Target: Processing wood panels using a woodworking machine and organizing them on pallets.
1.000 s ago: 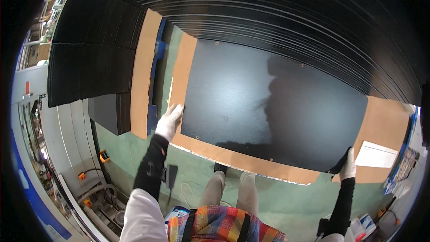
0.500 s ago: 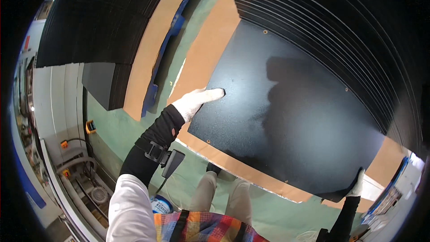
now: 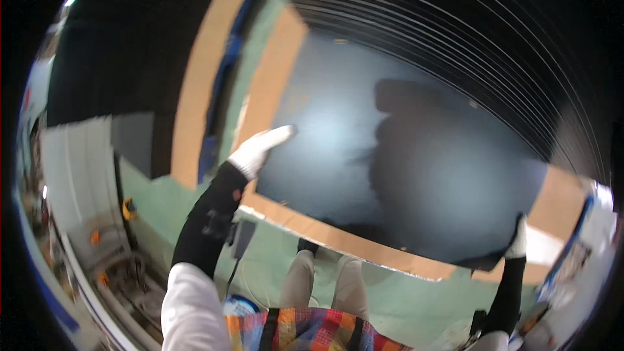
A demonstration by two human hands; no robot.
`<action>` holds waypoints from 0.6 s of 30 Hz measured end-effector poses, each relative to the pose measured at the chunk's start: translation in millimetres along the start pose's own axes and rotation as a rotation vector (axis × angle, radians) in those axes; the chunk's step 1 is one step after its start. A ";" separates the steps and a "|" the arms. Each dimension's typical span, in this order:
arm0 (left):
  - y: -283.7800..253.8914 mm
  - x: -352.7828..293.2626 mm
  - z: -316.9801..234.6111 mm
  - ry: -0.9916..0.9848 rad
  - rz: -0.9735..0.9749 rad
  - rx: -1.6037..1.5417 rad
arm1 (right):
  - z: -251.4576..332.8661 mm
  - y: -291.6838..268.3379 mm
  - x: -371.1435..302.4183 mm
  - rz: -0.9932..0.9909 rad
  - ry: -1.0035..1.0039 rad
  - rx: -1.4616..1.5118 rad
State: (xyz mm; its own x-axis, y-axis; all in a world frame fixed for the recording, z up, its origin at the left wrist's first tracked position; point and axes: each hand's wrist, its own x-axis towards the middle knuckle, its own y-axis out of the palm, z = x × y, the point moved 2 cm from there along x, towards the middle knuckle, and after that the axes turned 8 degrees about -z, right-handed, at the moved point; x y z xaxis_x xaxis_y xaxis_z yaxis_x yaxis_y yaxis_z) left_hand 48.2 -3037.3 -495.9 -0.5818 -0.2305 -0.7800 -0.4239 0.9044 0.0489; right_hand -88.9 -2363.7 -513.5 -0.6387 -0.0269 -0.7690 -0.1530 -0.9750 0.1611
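A large flat black panel (image 3: 325, 175) with small holes near its edges lies before me over brown cardboard (image 3: 364, 253). My left hand (image 3: 260, 149), in a white glove, grips its left edge, thumb on top and fingers hidden beneath. At the right near corner, my right hand (image 3: 518, 240), also gloved in white, holds the panel's edge; most of its fingers are out of sight. A dark shadow falls across the panel's surface. Whether the panel is lifted off the cardboard cannot be told.
A tall stack of black sheets (image 3: 416, 10) with pale edge lines rises behind the panel. Another dark stack (image 3: 130, 45) stands at the left on brown board above a blue pallet (image 3: 208, 149). Hoses and machine parts (image 3: 130, 273) are at lower left, and a round tub (image 3: 242, 305) sits near my feet.
The panel and both hands now appear farther left and, at the right, higher in the picture, which is blurred as the whole view shifts. Both hands keep hold of the edges.
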 end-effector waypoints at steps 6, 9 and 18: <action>-36.5 -14.9 -2.5 -0.093 -0.113 -0.273 | -15.7 52.6 5.2 -0.151 -0.191 -0.119; -32.3 -0.9 15.5 -0.034 -0.311 -0.222 | -3.5 48.1 -8.5 -0.119 -0.113 0.025; -21.5 -6.0 6.0 0.090 -0.429 -0.036 | -0.6 71.3 -17.8 -0.294 -0.109 -0.048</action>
State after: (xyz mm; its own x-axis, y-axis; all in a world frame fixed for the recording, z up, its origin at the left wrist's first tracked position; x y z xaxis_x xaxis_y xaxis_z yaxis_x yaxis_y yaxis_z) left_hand 65.0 -3053.2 -496.0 -0.4057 -0.6141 -0.6770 -0.6630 0.7076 -0.2445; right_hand -88.0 -2432.9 -488.7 -0.6500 0.2787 -0.7069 -0.3087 -0.9469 -0.0895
